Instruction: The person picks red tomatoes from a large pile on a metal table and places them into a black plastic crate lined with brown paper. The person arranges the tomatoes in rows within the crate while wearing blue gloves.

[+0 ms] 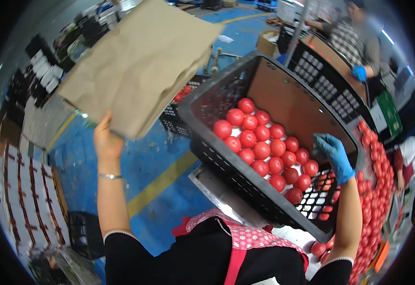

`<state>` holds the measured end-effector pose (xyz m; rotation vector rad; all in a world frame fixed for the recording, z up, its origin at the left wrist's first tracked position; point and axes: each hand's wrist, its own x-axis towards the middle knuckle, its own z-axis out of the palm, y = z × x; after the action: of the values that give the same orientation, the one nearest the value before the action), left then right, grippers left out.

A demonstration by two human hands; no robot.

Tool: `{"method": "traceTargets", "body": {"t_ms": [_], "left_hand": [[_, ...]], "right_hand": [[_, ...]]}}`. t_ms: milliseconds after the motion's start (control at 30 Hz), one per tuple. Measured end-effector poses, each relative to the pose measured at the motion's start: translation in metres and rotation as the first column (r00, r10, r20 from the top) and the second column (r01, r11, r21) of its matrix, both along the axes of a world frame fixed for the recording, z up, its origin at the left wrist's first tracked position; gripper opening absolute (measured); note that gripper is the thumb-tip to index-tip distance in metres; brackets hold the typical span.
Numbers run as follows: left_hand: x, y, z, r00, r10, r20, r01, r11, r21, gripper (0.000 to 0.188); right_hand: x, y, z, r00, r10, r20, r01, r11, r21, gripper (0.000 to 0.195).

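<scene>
Bare, with a bracelet at the wrist, my left hand (pixel 108 142) grips the lower corner of a stack of brown paper sheets (pixel 139 64) raised at the upper left. A blue glove covers my right hand (pixel 332 156), whose fingers are partly curled above the right side of a black plastic crate (pixel 243 178); whether they hold anything cannot be told. Red tomatoes (pixel 261 150) lie on the bottom of this tilted crate, with brown cardboard (pixel 282 96) along its far wall.
Many tomatoes (pixel 375 185) lie in a heap at the right. Another black crate (pixel 321 74) stands beyond mine, near a co-worker (pixel 353 42) with a blue glove. Stacked white boxes (pixel 25 203) stand at the left. A metal edge (pixel 221 199) lies below my crate.
</scene>
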<state>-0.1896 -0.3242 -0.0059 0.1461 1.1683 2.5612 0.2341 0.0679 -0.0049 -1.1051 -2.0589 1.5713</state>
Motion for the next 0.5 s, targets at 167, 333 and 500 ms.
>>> {"method": "traceTargets", "body": {"t_ms": [167, 333, 500], "left_hand": [[-0.039, 0.013, -0.085, 0.967, 0.138, 0.215, -0.141, 0.99, -0.001, 0.025], [-0.075, 0.043, -0.176, 0.928, 0.224, 0.297, -0.23, 0.973, -0.015, 0.015], [-0.085, 0.102, -0.199, 0.905, 0.181, 0.385, -0.226, 0.971, 0.075, 0.015]], "right_hand": [[-0.016, -0.022, 0.021, 0.997, 0.034, 0.071, -0.037, 0.999, 0.037, 0.029], [-0.031, -0.039, 0.033, 0.991, 0.081, 0.103, -0.086, 0.995, 0.046, 0.031], [-0.032, -0.039, 0.034, 0.992, 0.116, 0.057, -0.116, 0.993, -0.01, 0.033]]}}
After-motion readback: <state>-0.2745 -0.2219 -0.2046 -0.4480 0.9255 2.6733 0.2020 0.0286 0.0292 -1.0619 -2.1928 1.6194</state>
